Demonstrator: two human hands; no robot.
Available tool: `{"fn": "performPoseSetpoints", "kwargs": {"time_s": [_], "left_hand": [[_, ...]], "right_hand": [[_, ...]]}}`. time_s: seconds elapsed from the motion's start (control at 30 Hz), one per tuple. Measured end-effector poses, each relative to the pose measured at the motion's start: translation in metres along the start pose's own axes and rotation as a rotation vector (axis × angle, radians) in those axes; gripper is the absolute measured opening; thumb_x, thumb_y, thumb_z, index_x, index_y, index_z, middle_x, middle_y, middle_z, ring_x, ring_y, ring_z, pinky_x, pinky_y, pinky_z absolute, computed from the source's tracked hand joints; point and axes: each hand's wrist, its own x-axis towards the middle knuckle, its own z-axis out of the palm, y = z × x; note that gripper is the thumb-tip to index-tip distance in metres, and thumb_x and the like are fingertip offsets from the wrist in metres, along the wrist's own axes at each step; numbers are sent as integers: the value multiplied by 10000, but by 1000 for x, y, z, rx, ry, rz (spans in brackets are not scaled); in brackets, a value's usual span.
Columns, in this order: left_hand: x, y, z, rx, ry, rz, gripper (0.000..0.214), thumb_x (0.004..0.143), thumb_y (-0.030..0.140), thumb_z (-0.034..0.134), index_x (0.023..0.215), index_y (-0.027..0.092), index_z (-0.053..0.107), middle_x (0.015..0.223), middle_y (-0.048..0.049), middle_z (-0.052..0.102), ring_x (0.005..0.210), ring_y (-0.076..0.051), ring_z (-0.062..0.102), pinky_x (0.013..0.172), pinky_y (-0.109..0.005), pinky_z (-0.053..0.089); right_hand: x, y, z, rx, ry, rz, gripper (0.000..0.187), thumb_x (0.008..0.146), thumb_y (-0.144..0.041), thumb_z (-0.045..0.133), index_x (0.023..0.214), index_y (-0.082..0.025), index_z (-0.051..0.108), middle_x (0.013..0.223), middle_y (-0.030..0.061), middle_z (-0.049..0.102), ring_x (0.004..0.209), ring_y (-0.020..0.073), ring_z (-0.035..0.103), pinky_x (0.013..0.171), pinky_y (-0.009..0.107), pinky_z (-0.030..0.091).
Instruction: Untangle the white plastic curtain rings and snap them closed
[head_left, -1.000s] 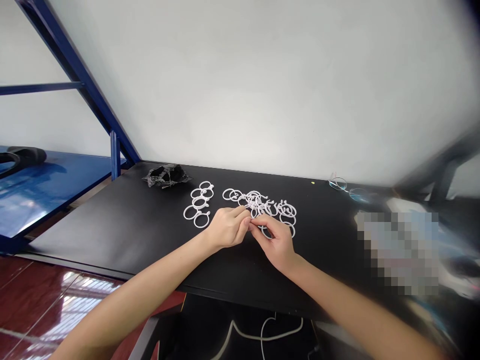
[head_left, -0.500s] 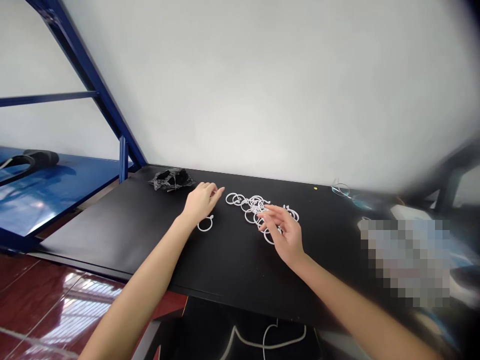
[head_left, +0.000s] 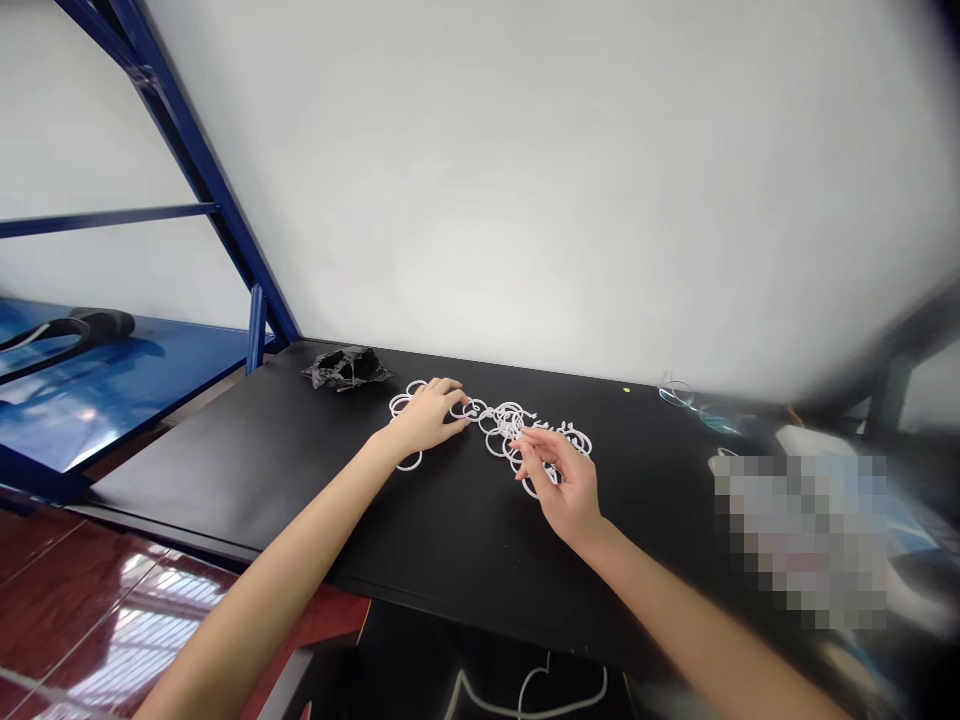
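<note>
With twelve toward the pale wall [head_left: 525, 200], takes the main pile of white curtain rings [head_left: 511, 420] as the clock's centre, lying tangled on the black tabletop [head_left: 465, 560] and spreading toward three. Shows small eyelets on several rims.

At nine, holds the left hand [head_left: 426, 418] palm down, thumb and fingers well parted, fingertips toward three and near a few linked-looking rings at the pile's edge. Cannot tell touch from hovering there. Partly hides beneath and around that hand a second group of white rings [head_left: 409, 468], peeking out toward twelve, nine and six of the wrist.

Between four and five, bends the right hand [head_left: 566, 480] over the pile's near side, thumb and forefinger narrowly apart; cannot tell of any ring between the tips.

Shows, between nine and ten, a crumpled black plastic bag [head_left: 330, 371]; just before three, clear spectacles [head_left: 677, 393]; at six, below the table edge, a white cable [head_left: 559, 712].
</note>
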Motion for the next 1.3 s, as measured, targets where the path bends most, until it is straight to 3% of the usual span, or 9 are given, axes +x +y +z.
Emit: {"fn": "performPoseSetpoints", "kwargs": {"time_s": [0.07, 0.17, 0.43, 0.57, 0.67, 0.77, 0.9, 1.07, 1.3], "left_hand": [[8, -2, 4, -47, -88, 14, 159, 848, 334, 593, 869, 181, 629, 1237, -132, 577, 1142, -294, 532, 964, -443, 433], [15, -5, 3, -122, -142, 18, 155, 867, 293, 545, 768, 187, 600, 1063, -92, 654, 1022, -241, 607, 911, -373, 471], [0, -9, -6, -156, -114, -55, 226, 807, 300, 602, 1015, 215, 584, 1028, -59, 673, 937, -227, 629, 841, -359, 496], [-1, -6, -10, -224, -71, -66, 137, 801, 189, 513, 909, 206, 595, 918, -37, 695, 891, -206, 649, 822, -336, 507], [-1, 6, -18, -337, -60, -58, 89, 806, 209, 523, 823, 196, 609, 857, -28, 706, 857, -194, 665, 815, -332, 521], [-2, 26, -26, -626, -78, -92, 118, 807, 281, 598, 832, 168, 622, 776, -36, 704, 743, -172, 676, 747, -312, 551], [-4, 49, -27, -904, -239, -98, 170, 765, 241, 648, 898, 136, 661, 737, -42, 696, 635, -140, 653, 590, -246, 551], [-7, 62, -21, -788, -339, -45, 214, 798, 190, 563, 933, 153, 726, 578, 14, 612, 470, -82, 521, 429, -170, 424], [-8, 72, -18, -634, -209, -57, 193, 829, 193, 568, 913, 157, 737, 606, 18, 636, 499, -79, 526, 548, -196, 424]], "right_hand": [[0, 0, 0, -5, 9, 0, 150, 920, -212, 555, 1059, -204, 609, 897, 56, 729, 546, 127, 661, 600, 307, 581], [1, 0, -1, -14, 15, 1, 145, 919, -219, 552, 1050, -205, 614, 902, 61, 732, 537, 129, 659, 593, 311, 582], [0, 4, -1, -38, 8, 8, 146, 919, -229, 541, 1040, -208, 620, 888, 52, 732, 529, 127, 656, 572, 304, 586], [1, 5, 0, -48, 6, 22, 137, 918, -226, 544, 1029, -210, 623, 884, 52, 732, 528, 129, 653, 558, 297, 577], [2, 5, 0, -54, 4, 15, 127, 916, -217, 545, 1015, -203, 625, 872, 52, 730, 528, 129, 654, 559, 293, 571], [2, 4, 1, -87, -17, -5, 130, 904, -221, 571, 1021, -202, 622, 854, 41, 722, 542, 128, 657, 632, 315, 584], [2, 1, 2, -74, -93, -77, 373, 845, -272, 672, 1202, -233, 571, 991, 53, 704, 584, 117, 652, 676, 331, 597], [1, 3, 4, -44, -175, -76, 252, 871, -255, 639, 1120, -225, 650, 905, 37, 689, 629, 123, 640, 601, 278, 589], [0, 2, 7, -142, -56, -102, 149, 875, -228, 632, 1012, -203, 686, 788, 30, 695, 632, 139, 654, 599, 269, 582]]}}
